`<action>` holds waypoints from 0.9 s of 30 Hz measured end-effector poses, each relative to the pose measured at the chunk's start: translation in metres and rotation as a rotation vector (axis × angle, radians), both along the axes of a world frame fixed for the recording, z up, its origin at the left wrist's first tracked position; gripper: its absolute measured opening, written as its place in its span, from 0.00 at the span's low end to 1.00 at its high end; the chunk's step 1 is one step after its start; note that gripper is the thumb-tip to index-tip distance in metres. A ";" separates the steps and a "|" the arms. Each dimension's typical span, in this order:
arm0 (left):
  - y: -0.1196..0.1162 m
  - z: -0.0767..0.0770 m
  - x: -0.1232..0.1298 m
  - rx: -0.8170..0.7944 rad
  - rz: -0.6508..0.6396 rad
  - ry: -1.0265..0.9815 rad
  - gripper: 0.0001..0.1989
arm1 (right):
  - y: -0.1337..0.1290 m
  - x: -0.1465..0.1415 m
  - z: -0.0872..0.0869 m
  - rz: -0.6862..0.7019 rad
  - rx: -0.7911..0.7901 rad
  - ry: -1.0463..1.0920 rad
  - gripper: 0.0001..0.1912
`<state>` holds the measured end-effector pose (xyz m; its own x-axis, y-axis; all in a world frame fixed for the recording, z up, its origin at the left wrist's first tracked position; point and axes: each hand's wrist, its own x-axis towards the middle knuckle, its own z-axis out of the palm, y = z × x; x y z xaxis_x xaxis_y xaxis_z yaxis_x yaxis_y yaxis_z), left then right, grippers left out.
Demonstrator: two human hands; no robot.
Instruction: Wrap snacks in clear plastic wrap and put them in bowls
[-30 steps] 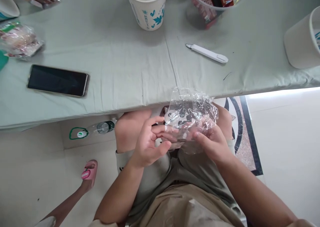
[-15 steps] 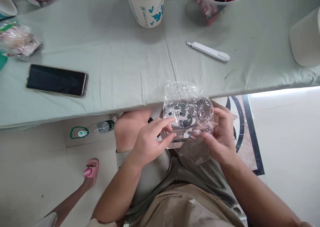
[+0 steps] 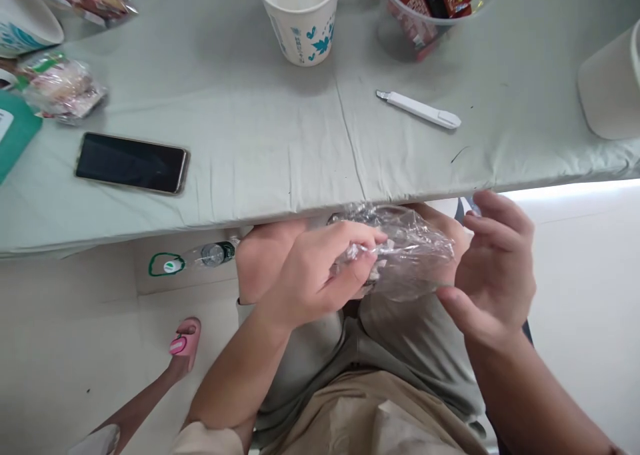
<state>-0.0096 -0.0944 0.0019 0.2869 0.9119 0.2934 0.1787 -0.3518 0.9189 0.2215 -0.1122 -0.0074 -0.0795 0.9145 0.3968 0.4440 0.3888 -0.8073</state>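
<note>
A crinkled clear plastic bag [image 3: 413, 255] hangs above my lap, just off the table's front edge. My left hand [image 3: 333, 268] is closed on the bag, its fingers pinching the plastic. Under those fingers a black-and-white patterned item shows only in part, mostly hidden by the hand and the shiny film. To the right of the bag, my right hand [image 3: 493, 268] is spread, with thumb and fingers apart and nothing seen between them; its thumb is close to the bag's right end.
On the cloth-covered table [image 3: 240, 141] lie a phone [image 3: 133, 163], a white cutter [image 3: 420, 109] and wrapped snacks [image 3: 65, 88]. Paper cups [image 3: 303, 25] and a clear tub of packets [image 3: 440, 15] stand farther back. Below left are a bottle [image 3: 213, 253] and another person's foot [image 3: 186, 345].
My right hand has let go of the bag and moved right, opening. My left hand now covers most of the patterned item and grips the bag, which stretches more to the right.
</note>
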 end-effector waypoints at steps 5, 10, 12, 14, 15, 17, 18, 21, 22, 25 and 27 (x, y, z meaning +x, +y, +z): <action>0.018 -0.017 0.002 -0.452 -0.018 -0.321 0.08 | 0.022 -0.002 0.007 0.150 -0.424 0.024 0.26; 0.032 -0.052 -0.003 -0.902 -0.096 -0.403 0.26 | 0.032 -0.007 -0.019 -0.007 -0.811 0.240 0.13; 0.031 -0.064 -0.002 -0.963 -0.076 -0.360 0.21 | 0.033 -0.010 -0.031 -0.068 -0.841 0.433 0.15; 0.027 -0.074 0.000 -0.917 0.007 -0.320 0.14 | 0.033 -0.015 -0.037 -0.072 -0.853 0.589 0.21; 0.025 -0.078 0.001 -0.873 0.046 -0.301 0.12 | 0.033 -0.017 -0.039 -0.045 -0.873 0.621 0.23; 0.022 -0.082 0.000 -0.794 0.080 -0.271 0.11 | 0.033 -0.020 -0.038 0.047 -0.964 0.568 0.25; 0.022 -0.084 -0.001 -0.763 0.079 -0.257 0.11 | 0.032 -0.021 -0.037 0.078 -1.007 0.508 0.23; 0.022 -0.084 -0.006 -0.737 0.076 -0.234 0.11 | 0.030 -0.022 -0.036 0.066 -1.029 0.389 0.14; 0.022 -0.083 -0.008 -0.744 0.063 -0.234 0.11 | 0.029 -0.022 -0.036 0.050 -1.020 0.397 0.13; 0.020 -0.077 -0.013 -0.742 -0.008 -0.265 0.12 | 0.028 -0.023 -0.037 0.016 -1.000 0.529 0.11; 0.019 -0.070 -0.015 -0.678 -0.052 -0.302 0.10 | 0.027 -0.025 -0.036 0.003 -0.970 0.638 0.12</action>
<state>-0.0251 -0.0750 -0.0677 0.3310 0.9083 -0.2558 -0.1180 0.3088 0.9438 0.1966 -0.0848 -0.0433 -0.1201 0.8564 -0.5021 -0.1508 -0.5156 -0.8435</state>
